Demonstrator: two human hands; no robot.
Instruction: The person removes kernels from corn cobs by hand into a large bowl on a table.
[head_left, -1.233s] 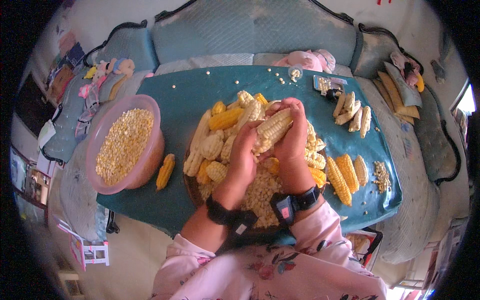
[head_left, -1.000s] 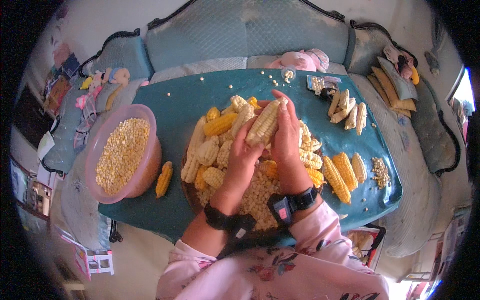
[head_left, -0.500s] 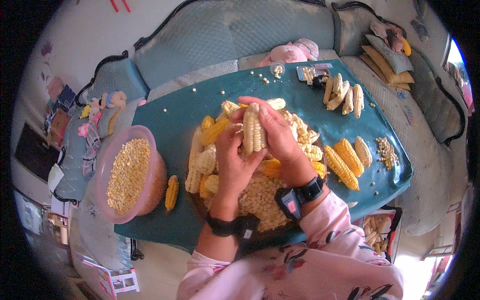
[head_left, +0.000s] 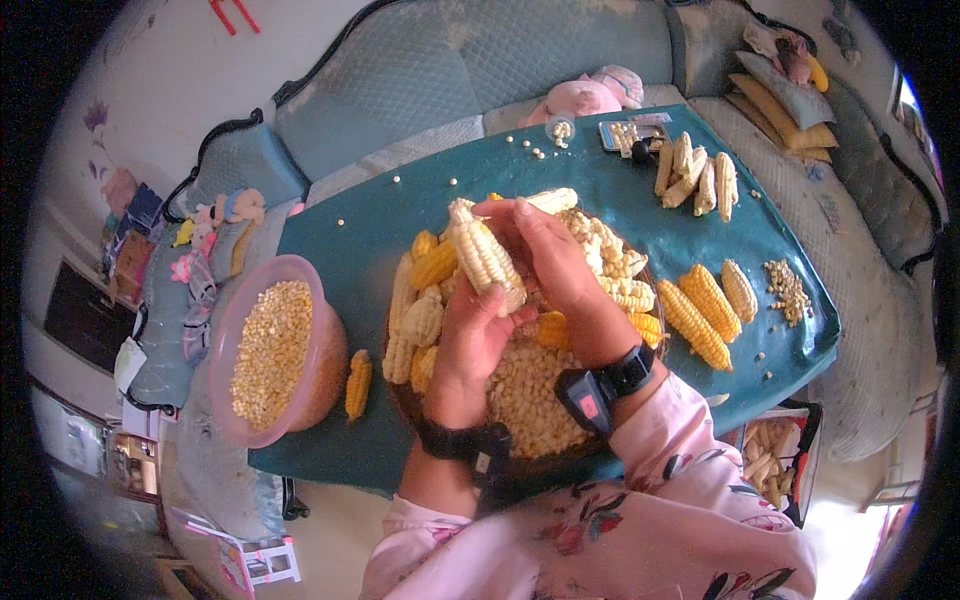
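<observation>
A pale corn cob (head_left: 486, 258) with its rows of kernels is tilted in front of me, its upper end leaning left. My left hand (head_left: 474, 330) grips its lower part, thumb across the front. Cupped on the other side is my right hand (head_left: 553, 262), its fingers curving behind the cob's upper end and its thumb raised off the kernels. Beneath both hands is a round basket, its rim (head_left: 392, 385) partly covered; it holds white and yellow cobs (head_left: 433, 265) and a heap of loose kernels (head_left: 540, 400).
To the left stands a pink tub (head_left: 318, 350) full of kernels, beside a small yellow cob (head_left: 358, 384). Three cobs (head_left: 694, 325) and a kernel pile (head_left: 787, 290) lie right; bare cobs (head_left: 690, 180) lie far right. A sofa (head_left: 480, 70) borders the green-covered table (head_left: 370, 230).
The cob has tipped left from upright and shifted slightly left. My right thumb and palm have come away from its front, while my left hand keeps its grip. The view has shifted slightly.
</observation>
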